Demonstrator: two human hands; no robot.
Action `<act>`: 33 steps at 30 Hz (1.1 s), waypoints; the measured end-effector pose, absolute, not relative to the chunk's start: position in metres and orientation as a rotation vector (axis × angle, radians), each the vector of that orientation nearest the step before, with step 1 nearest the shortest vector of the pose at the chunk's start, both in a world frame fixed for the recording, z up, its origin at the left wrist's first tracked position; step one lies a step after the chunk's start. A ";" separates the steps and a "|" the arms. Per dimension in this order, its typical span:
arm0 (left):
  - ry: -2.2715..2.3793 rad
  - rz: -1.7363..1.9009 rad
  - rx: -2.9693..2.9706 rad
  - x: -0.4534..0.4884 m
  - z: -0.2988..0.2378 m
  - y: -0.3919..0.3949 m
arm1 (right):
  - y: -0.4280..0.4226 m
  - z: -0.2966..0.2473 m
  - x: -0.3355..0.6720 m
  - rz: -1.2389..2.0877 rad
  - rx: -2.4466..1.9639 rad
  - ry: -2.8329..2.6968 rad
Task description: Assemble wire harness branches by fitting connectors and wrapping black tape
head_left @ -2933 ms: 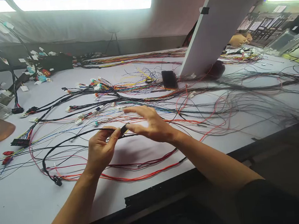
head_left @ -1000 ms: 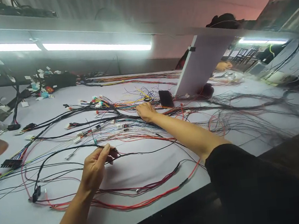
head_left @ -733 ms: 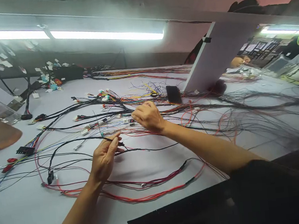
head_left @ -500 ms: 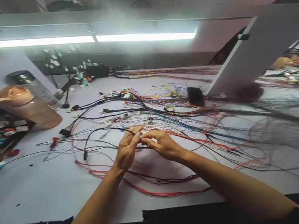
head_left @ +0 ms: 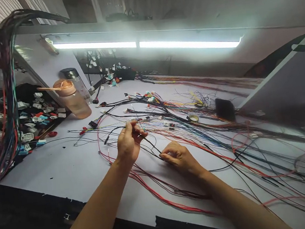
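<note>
A thin black cable runs between my two hands above the white tabletop. My left hand is closed on it with curled fingers, and a thin wire sticks up beyond the fingertips. Lower and to the right, my right hand pinches the same cable between thumb and fingers. Left of my left hand lies a small black connector at the end of a black lead. Red wires curve across the table below both hands. Just behind the hands spreads a wire harness with several connectors.
A peach bottle and a clear bottle stand at the back left. Loose connectors are heaped at the far left, beside a hanging wire bundle. A tape roll and a black block lie right of centre.
My hands have moved apart, with the black cable now stretched between them. My right hand is lower and further from my left. The view has swung to the left.
</note>
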State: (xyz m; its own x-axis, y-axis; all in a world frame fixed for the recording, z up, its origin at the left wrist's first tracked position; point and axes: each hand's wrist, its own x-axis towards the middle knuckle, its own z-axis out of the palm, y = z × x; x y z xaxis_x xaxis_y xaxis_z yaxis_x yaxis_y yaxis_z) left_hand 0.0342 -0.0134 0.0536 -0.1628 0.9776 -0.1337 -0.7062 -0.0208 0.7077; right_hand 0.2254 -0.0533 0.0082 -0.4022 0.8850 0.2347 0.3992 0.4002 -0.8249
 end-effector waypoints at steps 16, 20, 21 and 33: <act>0.940 1.734 0.643 -0.015 0.073 -0.001 | -0.059 -0.011 0.209 0.161 -1.031 -2.311; 0.932 1.731 0.631 -0.023 0.089 0.001 | -0.065 0.002 0.208 0.262 -1.203 -2.317; 0.933 1.720 0.638 -0.023 0.093 0.001 | -0.065 0.007 0.205 0.310 -1.238 -2.305; 1.042 1.498 0.590 -0.015 0.120 0.012 | -0.069 0.010 0.170 0.571 -1.256 -2.314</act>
